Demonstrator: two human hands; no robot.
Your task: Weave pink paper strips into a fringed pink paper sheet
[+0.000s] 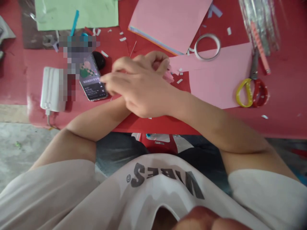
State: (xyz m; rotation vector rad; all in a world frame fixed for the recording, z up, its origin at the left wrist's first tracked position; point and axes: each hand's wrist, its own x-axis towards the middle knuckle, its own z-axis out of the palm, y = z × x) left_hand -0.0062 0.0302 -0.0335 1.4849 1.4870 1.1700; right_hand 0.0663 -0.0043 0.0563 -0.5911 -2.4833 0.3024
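while the right hand (141,91) lies across the left hand (146,60), both with fingers pressed together and curled, one small pink paper piece (166,75) pokes out beside them, though i cannot tell which fingers pinch it. just past the right fingertips lies one smartphone (92,78), with one rounded black object (98,60) touching its top end and one ribbed white power bank (51,89) farther left. two smooth pink paper sheets (216,76), one green sheet (76,14), one ring-shaped tape roll (207,47) and one pair of scissors (251,92) with yellow and red loops lie on the red tabletop (283,64).
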